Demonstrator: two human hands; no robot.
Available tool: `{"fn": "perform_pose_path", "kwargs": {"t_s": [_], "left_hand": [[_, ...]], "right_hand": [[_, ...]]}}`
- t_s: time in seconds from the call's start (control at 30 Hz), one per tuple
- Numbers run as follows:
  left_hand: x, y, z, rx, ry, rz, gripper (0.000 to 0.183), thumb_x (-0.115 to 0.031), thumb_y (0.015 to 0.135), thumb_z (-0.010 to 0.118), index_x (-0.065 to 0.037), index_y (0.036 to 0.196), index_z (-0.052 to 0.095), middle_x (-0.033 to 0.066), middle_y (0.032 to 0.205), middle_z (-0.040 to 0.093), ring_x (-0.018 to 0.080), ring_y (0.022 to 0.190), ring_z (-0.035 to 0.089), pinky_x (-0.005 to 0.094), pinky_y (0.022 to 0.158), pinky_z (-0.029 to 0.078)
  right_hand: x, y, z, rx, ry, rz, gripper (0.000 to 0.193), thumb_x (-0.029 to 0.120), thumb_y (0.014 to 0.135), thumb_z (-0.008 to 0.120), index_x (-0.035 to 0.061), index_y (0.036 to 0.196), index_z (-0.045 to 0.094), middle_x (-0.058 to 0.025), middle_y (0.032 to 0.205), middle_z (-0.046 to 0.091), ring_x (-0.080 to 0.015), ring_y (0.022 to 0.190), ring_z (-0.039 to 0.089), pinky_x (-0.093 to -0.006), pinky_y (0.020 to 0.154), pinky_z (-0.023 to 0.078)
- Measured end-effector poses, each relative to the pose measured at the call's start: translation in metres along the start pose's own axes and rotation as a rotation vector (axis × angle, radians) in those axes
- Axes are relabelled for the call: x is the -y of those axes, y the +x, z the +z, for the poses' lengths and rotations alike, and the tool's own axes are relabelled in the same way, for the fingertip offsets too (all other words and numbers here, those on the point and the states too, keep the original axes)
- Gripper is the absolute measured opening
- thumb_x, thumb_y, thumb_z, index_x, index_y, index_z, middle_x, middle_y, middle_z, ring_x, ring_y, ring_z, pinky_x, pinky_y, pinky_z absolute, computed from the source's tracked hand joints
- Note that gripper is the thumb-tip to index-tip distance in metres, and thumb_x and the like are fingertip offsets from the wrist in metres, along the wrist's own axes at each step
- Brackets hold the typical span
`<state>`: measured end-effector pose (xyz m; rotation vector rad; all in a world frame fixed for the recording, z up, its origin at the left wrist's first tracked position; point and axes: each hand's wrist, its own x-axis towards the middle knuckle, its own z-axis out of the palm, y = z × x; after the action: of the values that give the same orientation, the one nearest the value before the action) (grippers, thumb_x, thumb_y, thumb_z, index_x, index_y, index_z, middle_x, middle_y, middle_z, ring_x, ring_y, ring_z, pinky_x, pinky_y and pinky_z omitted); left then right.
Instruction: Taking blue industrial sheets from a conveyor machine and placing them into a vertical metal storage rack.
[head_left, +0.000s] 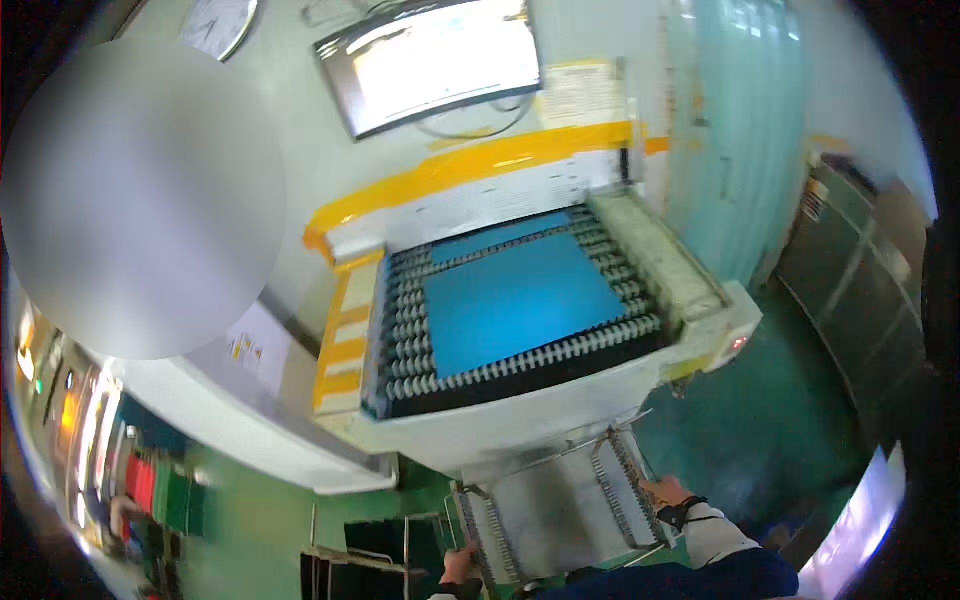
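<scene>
A metal rack (548, 512) with a grey flat middle and toothed strips along two sides is in front of me at the bottom of the view. My left hand (458, 566) is closed on its left side, low at the edge of the picture. On the opposite side, my right hand (667, 493) grips the rack's frame, a dark band around the wrist. Beyond the rack stands a white roller conveyor (470, 440). A large blue sheet (520, 300) lies flat on its rollers, and a second blue sheet (495, 238) shows farther back.
Another metal frame (375, 562) stands left of my left hand. A white cabinet (250, 430) flanks the conveyor on the left. Translucent strip curtain (735, 140) hangs at right, near grey boxes (850, 270). A screen (435, 65) is on the wall. A grey blur hides the upper left.
</scene>
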<state>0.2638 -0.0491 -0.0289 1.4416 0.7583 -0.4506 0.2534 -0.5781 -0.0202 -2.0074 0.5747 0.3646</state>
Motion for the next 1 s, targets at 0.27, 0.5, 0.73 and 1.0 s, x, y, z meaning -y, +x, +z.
{"fn": "perform_pose_path", "kwargs": {"t_s": [0.27,0.5,0.73,1.0], "left_hand": [[-0.039,0.068,0.003,0.363,-0.003,-0.234,0.030,-0.033,0.087,0.063,-0.006,0.073,0.059,0.0016,0.064,0.054,0.0140,0.057,0.051,0.0312,0.050,0.041],[-0.030,0.063,-0.002,0.505,0.326,-0.166,0.027,-0.035,0.093,0.051,-0.007,0.090,0.049,0.0048,0.085,0.049,0.0170,0.076,0.046,0.0315,0.066,0.037],[-0.069,-0.046,0.013,0.698,0.262,-0.240,0.046,-0.039,0.097,0.039,-0.010,0.132,0.037,0.0093,0.125,0.041,0.0230,0.106,0.041,0.0354,0.090,0.033],[-0.046,-0.015,0.060,0.965,1.324,0.644,0.060,-0.039,0.093,0.046,-0.006,0.141,0.028,0.0176,0.134,0.036,0.0322,0.122,0.038,0.0413,0.102,0.033]], "right_hand": [[-0.073,-0.051,0.022,-0.443,0.028,-0.011,0.065,0.058,0.074,0.065,-0.0069,0.071,0.065,-0.0141,0.064,0.060,-0.0194,0.059,0.057,-0.0398,0.056,0.046],[-0.082,-0.213,0.042,-0.620,0.551,0.516,0.064,0.062,0.082,0.054,-0.0005,0.079,0.067,-0.0052,0.070,0.060,-0.0170,0.062,0.053,-0.0381,0.056,0.042],[-0.109,-0.348,0.090,-0.707,0.846,0.501,0.059,0.060,0.079,0.061,0.0006,0.076,0.064,-0.0056,0.061,0.053,-0.0169,0.053,0.051,-0.0331,0.047,0.042],[-0.090,-0.481,0.142,-0.879,0.749,0.461,0.029,0.031,0.081,0.060,0.0028,0.075,0.063,-0.0015,0.063,0.053,-0.0142,0.053,0.050,-0.0330,0.048,0.039]]}}
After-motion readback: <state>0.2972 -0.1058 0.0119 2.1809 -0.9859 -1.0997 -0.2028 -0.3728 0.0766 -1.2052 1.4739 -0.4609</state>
